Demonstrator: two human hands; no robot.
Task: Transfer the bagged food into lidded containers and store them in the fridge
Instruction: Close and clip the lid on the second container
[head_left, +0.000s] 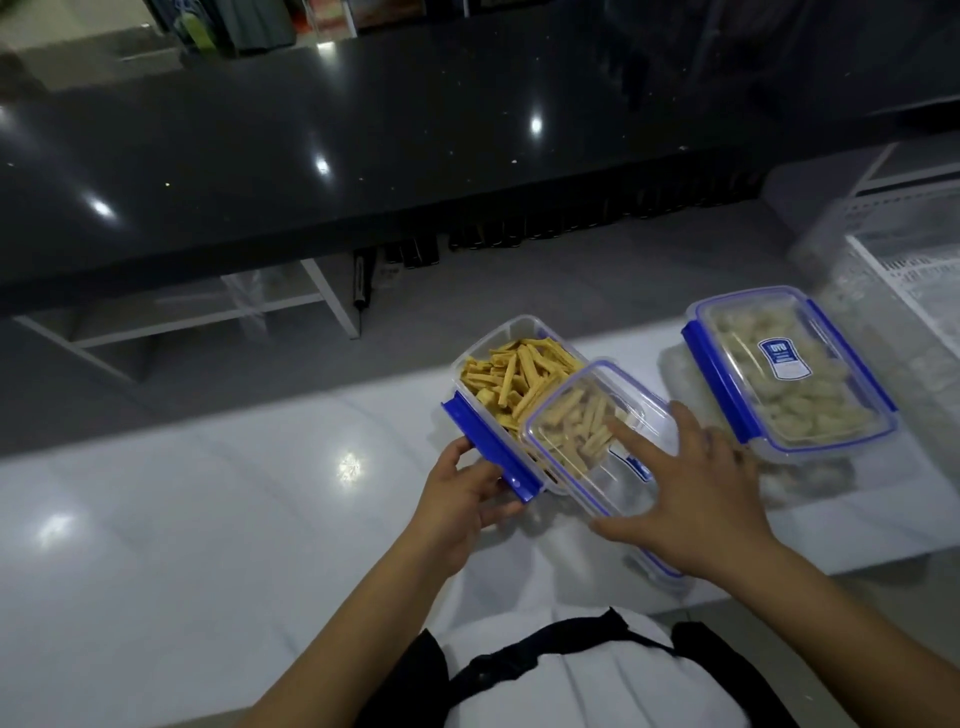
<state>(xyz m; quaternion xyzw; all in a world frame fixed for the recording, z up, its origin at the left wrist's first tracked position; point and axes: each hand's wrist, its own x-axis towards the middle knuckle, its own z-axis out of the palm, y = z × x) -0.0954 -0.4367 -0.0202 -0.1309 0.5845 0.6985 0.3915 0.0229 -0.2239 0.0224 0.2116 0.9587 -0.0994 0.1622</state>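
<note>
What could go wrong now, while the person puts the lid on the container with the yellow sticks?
1. The clear lid lies skewed, covering only part of the container of yellow sticks; pressing now could crush sticks or leave it unsealed.
2. The left hand grips only the blue latch, so the container might tip.
3. The right hand works close to the closed container and could bump it.

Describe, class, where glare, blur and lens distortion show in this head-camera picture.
Head view: ceiling-light glare spots the glossy white counter and the polished black worktop; motion blur smears the white perforated plastic basket at right; wide-angle distortion bows the worktop's edge.
</note>
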